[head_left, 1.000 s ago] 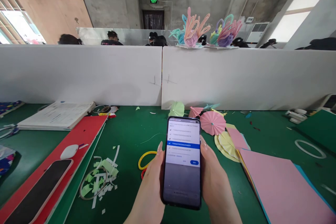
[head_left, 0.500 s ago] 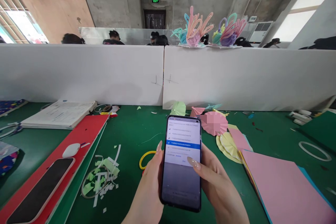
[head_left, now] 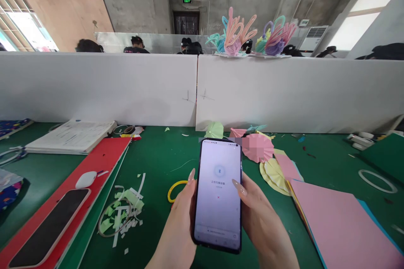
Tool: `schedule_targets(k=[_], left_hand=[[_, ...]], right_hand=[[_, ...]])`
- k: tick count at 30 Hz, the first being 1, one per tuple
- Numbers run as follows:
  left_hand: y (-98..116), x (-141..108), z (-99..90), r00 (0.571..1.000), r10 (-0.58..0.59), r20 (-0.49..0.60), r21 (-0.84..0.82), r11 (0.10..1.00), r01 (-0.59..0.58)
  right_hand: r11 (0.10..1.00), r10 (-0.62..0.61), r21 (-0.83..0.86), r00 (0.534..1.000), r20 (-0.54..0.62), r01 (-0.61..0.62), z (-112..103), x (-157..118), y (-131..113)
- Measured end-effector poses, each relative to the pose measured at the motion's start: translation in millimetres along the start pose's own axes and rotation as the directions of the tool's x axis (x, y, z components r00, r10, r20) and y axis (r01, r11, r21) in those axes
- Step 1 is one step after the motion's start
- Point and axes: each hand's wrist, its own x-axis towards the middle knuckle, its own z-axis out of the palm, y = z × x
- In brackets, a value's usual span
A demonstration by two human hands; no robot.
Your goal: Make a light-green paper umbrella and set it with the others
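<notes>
Steadying phone over bench: left hand clasping edge, right hand thumb above screen, other fingers hidden, can't tell; light taps best.

We can count one black-framed rectangular phone, one pink-framed rectangular phone, two multicoloured looped yarn bundles and two long white panels.

Between left hand and right hand, a phone above the surface. Just left of the left hand, a loop; farther left, paper scraps under a ring, then flat boards with another handset on top. Right of the right hand, stacked sheets; ahead of it, paper fans. Beyond both hands, a partition, yarn bundles on top.
</notes>
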Motion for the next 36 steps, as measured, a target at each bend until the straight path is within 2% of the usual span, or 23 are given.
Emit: schedule_targets(k=[4,8,14,18,29,36], left_hand=[[-1.9,0.6,-3.6,0.998,0.033,0.053,-0.002,0.999,-0.033],[-0.9,1.6,-4.9,0.994,0.050,0.102,0.004,0.999,-0.051],[1.8,-0.1,-3.1,0.998,0.051,0.033,0.038,0.998,-0.052],[2.1,-0.2,-4.0,0.996,0.057,0.068,0.014,0.998,-0.058],[1.1,1.3,-9.8,0.986,0.087,0.142,0.049,0.994,-0.095],[1.5,0.9,-14.4,0.971,0.098,0.216,0.097,0.988,-0.121]], right_hand=[[1.000,0.022,-0.005,1.000,-0.004,-0.022,0.5,-0.6,0.1],[0.999,-0.008,0.031,1.000,-0.021,0.009,4.6,-2.6,-1.1],[0.999,-0.021,0.033,0.999,-0.031,0.022,7.8,-2.9,-2.0],[0.999,-0.010,0.046,0.999,-0.040,0.012,6.2,-2.0,-1.1],[1.000,0.018,-0.024,1.000,-0.005,-0.018,8.7,-3.5,-0.8],[0.995,-0.021,-0.094,0.999,0.027,0.024,9.0,-2.3,3.3]])
